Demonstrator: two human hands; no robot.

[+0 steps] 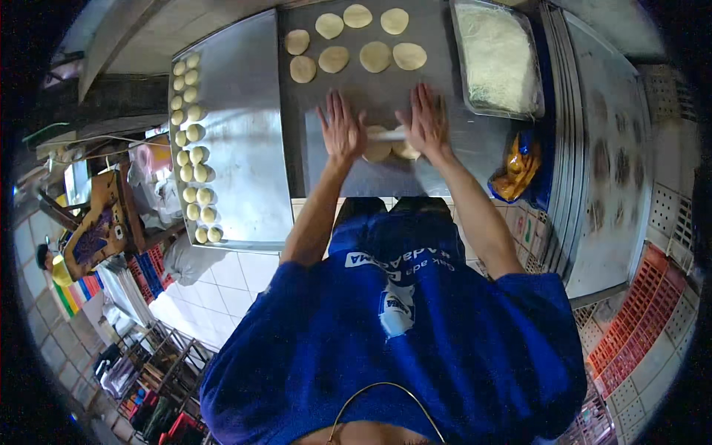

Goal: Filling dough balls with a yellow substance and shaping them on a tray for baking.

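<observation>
At the far side of the table (437,33), eight flattened dough rounds (334,59) appear finished. Nearer, the left hand (343,130) and right hand (428,127), fingers extended, overlie a rolling pin (384,136) on two partly worked pieces (377,153); dough balls (196,155) on the left tray (252,148) remain unflattened.

**Item Count**

Flattened dough discs (334,59): 10, comprising 8 lying free and 2 at 1 rolling pin (384,136). Operator: 1 left hand (343,127) and 1 right hand (427,122), total 2. Dough balls (194,133): 20, arranged in 2 columns of 10 on 1 metal tray (248,148). Clear container (506,114): 1. Yellow-orange bag (517,167): 1. Stacked trays (589,81): several; edges too close together for an exact count.
</observation>
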